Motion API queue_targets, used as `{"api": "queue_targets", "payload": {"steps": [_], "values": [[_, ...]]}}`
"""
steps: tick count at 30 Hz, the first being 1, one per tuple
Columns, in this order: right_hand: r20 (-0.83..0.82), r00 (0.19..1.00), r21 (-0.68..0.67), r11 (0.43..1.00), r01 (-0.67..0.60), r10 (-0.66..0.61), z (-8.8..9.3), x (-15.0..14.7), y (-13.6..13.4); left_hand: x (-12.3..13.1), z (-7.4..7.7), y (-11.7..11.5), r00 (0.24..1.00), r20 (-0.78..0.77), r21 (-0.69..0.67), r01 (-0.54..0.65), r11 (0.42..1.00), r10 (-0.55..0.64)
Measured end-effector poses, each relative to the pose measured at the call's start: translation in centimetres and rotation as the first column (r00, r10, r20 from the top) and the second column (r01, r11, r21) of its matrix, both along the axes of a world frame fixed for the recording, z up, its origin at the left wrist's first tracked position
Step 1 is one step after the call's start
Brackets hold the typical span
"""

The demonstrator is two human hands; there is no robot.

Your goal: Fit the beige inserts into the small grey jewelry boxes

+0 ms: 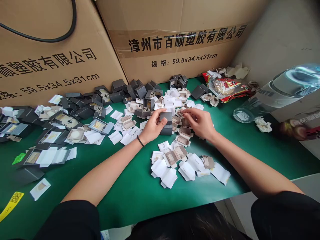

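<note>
My left hand (153, 127) is closed around a small dark grey box (166, 129), its thumb lying on the box's side. The box has two sections that look split by a seam. To the right, my right hand (201, 122) has its thumb and fingertips drawn together by a folded grey-brown cardboard insert (183, 110); whether it grips that piece cannot be made out. Under and between the hands lie several more inserts and printed white paper slips (170, 101). Nearer me is a cluster of unfolded white papers (163, 172) and a creased cardboard insert (176, 155).
Dark grey boxes (83, 106), some opened, heap along the green table's (120, 196) left and back. Two large cartons (180, 20) stand behind. At right are a red snack packet (225, 87), a leaning clear bottle (271, 96) and crumpled tissue (263, 124).
</note>
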State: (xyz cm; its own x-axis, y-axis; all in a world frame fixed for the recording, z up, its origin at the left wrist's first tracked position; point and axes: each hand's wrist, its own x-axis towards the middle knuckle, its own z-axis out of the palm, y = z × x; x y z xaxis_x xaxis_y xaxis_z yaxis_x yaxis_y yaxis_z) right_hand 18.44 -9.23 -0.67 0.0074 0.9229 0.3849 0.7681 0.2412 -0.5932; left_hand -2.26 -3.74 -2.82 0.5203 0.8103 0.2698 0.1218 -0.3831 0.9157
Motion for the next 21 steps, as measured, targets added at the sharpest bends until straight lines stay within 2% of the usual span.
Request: {"api": "queue_targets", "payload": {"steps": [4, 7, 9, 11, 14, 17, 19, 21], "values": [[-0.123, 0.980, -0.146, 0.974, -0.174, 0.157, 0.5, -0.1, -0.2, -0.1, 0.5, -0.1, 0.997, -0.034, 0.061, -0.066, 0.996, 0.069], [-0.101, 0.971, -0.205, 0.951, -0.233, 0.216, 0.4, -0.1, -0.2, -0.2, 0.5, -0.2, 0.990, -0.008, 0.093, -0.137, 0.986, 0.138], [-0.038, 0.981, -0.181, 0.964, -0.195, 0.192, 0.3, -0.1, -0.2, -0.2, 0.5, -0.3, 0.989, -0.009, 0.098, -0.143, 0.985, 0.144], [-0.016, 0.989, -0.130, 0.980, -0.150, 0.149, 0.4, -0.1, -0.2, -0.2, 0.4, -0.5, 0.993, -0.055, 0.113, -0.097, 0.989, 0.104], [-0.112, 0.991, -0.095, 0.992, -0.089, 0.078, 0.7, -0.1, -0.1, 0.0, 0.7, -1.1, 0.981, -0.182, 0.217, -0.025, 0.976, 0.066], [-0.278, 0.960, -0.166, 0.983, -0.074, 0.026, 0.7, 0.0, 0.1, 0.2, 1.0, -1.6, 0.950, -0.291, 0.309, -0.018, 0.951, 0.113], [-0.363, 0.932, -0.212, 0.974, -0.078, -0.004, 0.5, 0.2, 0.3, 0.2, 1.1, -1.6, 0.939, -0.311, 0.313, -0.044, 0.949, 0.147], [-0.325, 0.945, -0.221, 0.975, -0.034, -0.041, 0.1, 0.6, 0.5, 0.2, 1.1, -1.5, 0.939, -0.295, 0.285, -0.089, 0.954, 0.175]]}}
